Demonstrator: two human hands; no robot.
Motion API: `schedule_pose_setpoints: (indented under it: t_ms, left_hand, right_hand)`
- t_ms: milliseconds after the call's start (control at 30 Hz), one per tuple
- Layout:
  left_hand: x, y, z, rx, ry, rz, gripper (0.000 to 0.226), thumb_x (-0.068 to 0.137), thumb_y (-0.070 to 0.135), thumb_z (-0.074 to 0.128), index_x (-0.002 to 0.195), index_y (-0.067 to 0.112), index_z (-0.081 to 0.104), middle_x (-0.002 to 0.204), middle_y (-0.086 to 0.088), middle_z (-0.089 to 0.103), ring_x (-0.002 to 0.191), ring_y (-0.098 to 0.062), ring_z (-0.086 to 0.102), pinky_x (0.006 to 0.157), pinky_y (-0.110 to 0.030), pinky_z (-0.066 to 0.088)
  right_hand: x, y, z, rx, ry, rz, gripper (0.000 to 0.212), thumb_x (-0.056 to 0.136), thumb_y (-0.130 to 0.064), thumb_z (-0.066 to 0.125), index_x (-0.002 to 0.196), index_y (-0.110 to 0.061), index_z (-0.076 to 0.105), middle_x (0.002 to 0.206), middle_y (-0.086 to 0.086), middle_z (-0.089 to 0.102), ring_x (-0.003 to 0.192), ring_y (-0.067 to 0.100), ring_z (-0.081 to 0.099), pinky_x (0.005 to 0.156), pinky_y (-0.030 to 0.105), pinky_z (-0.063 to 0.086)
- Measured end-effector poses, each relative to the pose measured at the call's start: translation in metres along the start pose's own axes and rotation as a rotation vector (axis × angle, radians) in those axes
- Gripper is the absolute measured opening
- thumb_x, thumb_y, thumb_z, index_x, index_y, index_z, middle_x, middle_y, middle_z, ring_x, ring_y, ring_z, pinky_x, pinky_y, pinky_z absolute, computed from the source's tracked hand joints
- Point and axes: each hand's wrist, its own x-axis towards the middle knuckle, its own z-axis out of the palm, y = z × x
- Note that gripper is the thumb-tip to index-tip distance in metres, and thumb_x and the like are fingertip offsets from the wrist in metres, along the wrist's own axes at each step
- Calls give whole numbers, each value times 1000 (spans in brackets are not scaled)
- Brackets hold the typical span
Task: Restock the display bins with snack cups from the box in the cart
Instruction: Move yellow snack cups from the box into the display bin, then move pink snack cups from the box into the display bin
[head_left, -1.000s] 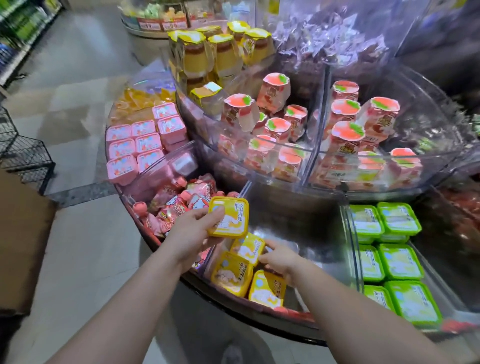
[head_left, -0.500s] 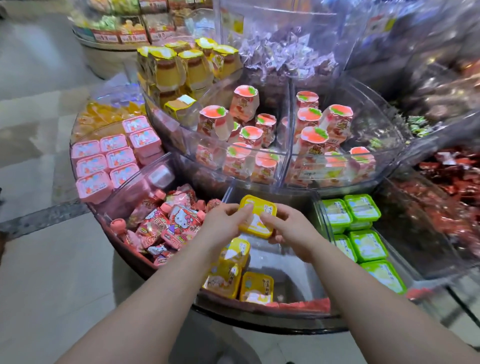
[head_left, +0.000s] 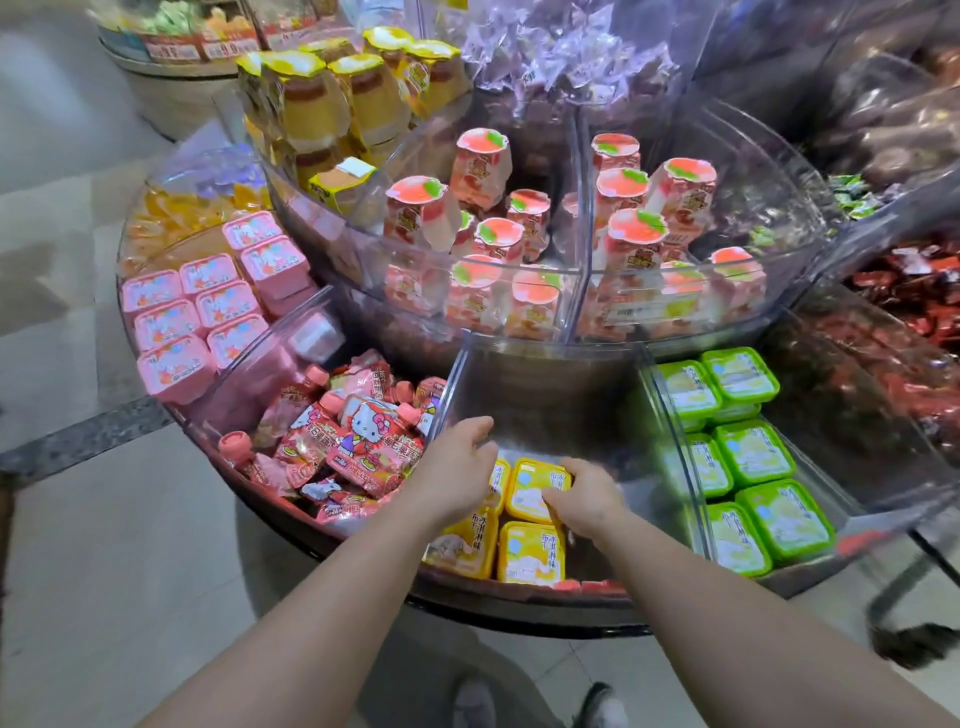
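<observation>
Right hand (head_left: 582, 499) gripped a yellow snack cup (head_left: 535, 491), seating it in the near bin (head_left: 545, 384); left hand (head_left: 457, 467) hovered released; fetching another cup would follow.

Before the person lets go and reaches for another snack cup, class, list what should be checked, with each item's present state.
1. Right hand grips the yellow cup by its right edge: ok.
2. Cup inside the yellow-cup bin, behind two front yellow cups: ok.
3. Cup fully seated, flat: cannot tell.
4. Left hand holds nothing, fingers relaxed above the bin's left side: ok.
5. Bare space deeper in the bin: ok.
6. Green cups apart, beyond the clear divider: ok.
</observation>
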Motion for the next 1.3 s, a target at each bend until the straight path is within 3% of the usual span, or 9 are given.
schedule_pose_setpoints:
  t_ms: [67,200,367,467,600,733,900,1000,1300]
  left_hand:
    - [2,0,3,4,-4,4,46,100,19,40,146,15,35,150,-2,39,136,-17,39,108,-28,31]
    - [8,10,14,42,-9,23,49,97,25,48,144,16,38,148,-3,42,134,-18,42,104,-28,37]
    - [21,62,30,223,83,152,56,89,40,57,139,19,45,141,-5,48,126,-21,49,103,-32,41]
    - [23,111,53,402,146,289,56,86,44,59,135,18,49,135,-7,53,126,-26,48,106,-39,39]
    - [17,177,118,622,143,487,55,85,45,57,132,17,50,133,-9,53,126,-28,46,106,-39,37]
    - [-1,237,213,739,107,651,58,83,47,58,132,19,48,132,-7,51,126,-28,45,105,-37,36]
    - [-29,312,344,807,70,824,53,78,57,42,113,19,58,113,-6,59,111,-31,54,95,-40,44]
    - [-40,350,409,823,29,885,41,79,54,51,104,22,56,111,-5,58,110,-30,52,94,-41,43]
    - [-25,425,551,825,-116,948,49,84,49,52,127,25,48,136,-5,46,130,-28,38,109,-40,28]
  right_hand:
    - [-5,1,-8,12,-63,-13,49,86,-16,63,133,-12,51,127,8,61,115,23,59,93,30,48]
    - [-19,-7,-24,38,-62,-46,76,87,-21,64,151,-13,23,154,6,34,138,21,38,109,29,33]
    - [-46,-20,-87,163,271,-272,52,85,-24,65,135,-21,51,130,2,60,119,17,57,98,25,42]
    - [-58,4,-142,129,447,-310,46,86,-25,64,130,-19,56,125,1,62,117,17,56,93,21,39]
    - [-66,81,-204,-36,566,-196,62,81,-40,64,138,-22,48,138,4,53,129,23,45,109,36,36]
    - [-84,183,-263,-50,652,-84,67,76,-51,59,137,-27,47,133,4,55,128,28,44,108,41,38]
    - [-125,305,-336,-63,743,64,58,78,-52,60,132,-33,52,129,5,55,124,30,49,101,39,45]
    - [-141,366,-370,-55,767,106,61,76,-58,59,132,-36,51,127,4,55,122,28,49,97,39,46]
    - [-130,491,-443,20,770,209,63,78,-55,61,136,-37,47,139,2,49,128,27,44,104,41,41]
